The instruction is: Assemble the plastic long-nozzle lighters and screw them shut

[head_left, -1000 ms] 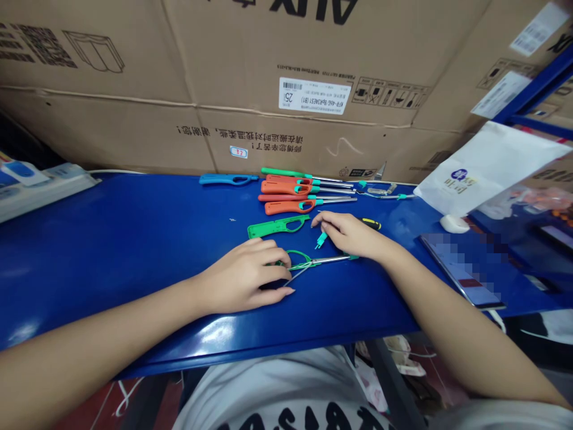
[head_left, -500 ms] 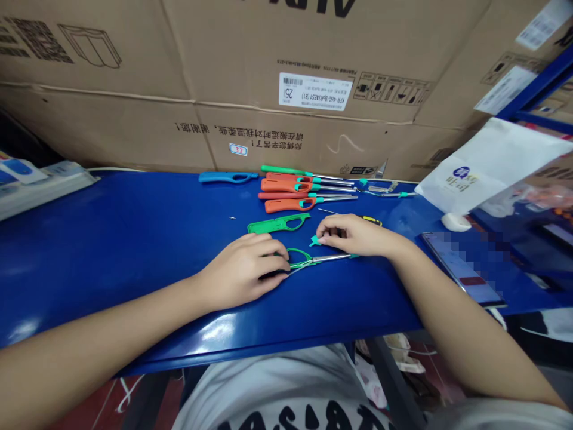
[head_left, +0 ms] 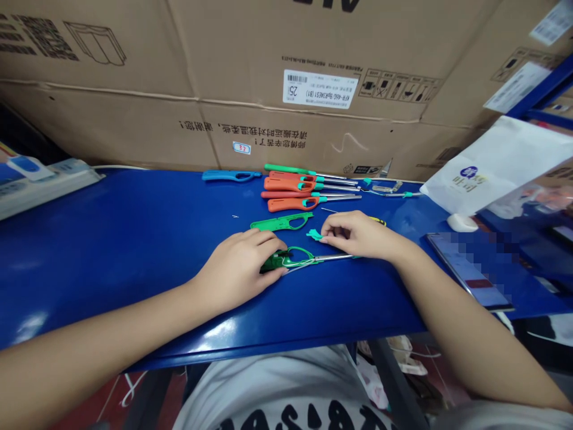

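Note:
My left hand (head_left: 239,267) lies curled over the handle end of an opened green lighter (head_left: 295,260) on the blue table (head_left: 134,239), fingers pressed on its green body. The lighter's metal tube points right. My right hand (head_left: 356,234) pinches a small teal plastic part (head_left: 314,235) just above that tube. A separate green handle shell (head_left: 282,223) lies flat just beyond both hands.
Several orange and green lighters (head_left: 295,191) lie in a row at the back, with a blue handle shell (head_left: 230,175) to their left. A phone (head_left: 470,272) and a white bag (head_left: 487,167) are at the right. Cardboard boxes (head_left: 268,83) wall the rear.
My right hand has raised the teal part off the table and drawn it slightly left. My left hand has shifted back a little, uncovering more of the green lighter body.

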{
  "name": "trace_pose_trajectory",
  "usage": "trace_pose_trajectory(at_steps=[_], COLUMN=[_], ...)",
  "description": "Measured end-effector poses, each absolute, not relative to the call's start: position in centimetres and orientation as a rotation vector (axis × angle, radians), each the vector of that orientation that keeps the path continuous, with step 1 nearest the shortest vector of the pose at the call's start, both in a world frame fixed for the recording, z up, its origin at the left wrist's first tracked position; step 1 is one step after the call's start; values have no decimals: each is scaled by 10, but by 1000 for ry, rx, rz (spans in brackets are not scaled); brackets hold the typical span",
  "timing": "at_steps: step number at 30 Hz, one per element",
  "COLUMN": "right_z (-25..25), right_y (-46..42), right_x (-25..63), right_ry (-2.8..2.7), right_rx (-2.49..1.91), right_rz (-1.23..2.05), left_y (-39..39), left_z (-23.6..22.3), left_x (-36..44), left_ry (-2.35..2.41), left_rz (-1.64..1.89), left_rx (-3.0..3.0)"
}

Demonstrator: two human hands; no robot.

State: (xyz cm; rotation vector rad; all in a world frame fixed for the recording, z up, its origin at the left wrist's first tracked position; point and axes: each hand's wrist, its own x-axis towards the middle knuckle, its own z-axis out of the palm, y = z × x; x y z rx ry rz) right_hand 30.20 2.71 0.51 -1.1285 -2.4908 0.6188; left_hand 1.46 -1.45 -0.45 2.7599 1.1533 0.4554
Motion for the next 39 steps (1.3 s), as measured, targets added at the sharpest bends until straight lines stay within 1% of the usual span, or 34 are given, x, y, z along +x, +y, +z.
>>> trace_pose_trajectory(at_steps=[6, 11, 15, 23, 31, 39], right_z=[8, 4, 0, -6, -8, -7], right_y=[12, 5, 6, 4, 6, 4], right_x=[283, 270, 267, 264, 266, 266], right_ry=[-2583, -2632, -2619, -2613, -2646, -2692], right_rx=[-898, -898, -900, -778, -738, -737], right_rz=[761, 679, 679, 603, 536, 451], left_y=[-13, -12, -12, -10, -9, -9], left_z=[-6, -6, -7, -10, -11, -11], left_x=[15, 16, 17, 16, 16, 17], left_ry=[1117, 1118, 1103, 1113, 1116, 1129], left_rz=[466, 454, 471, 484, 539, 508], left_rx=[2724, 2698, 2685, 2633, 2562, 2536])
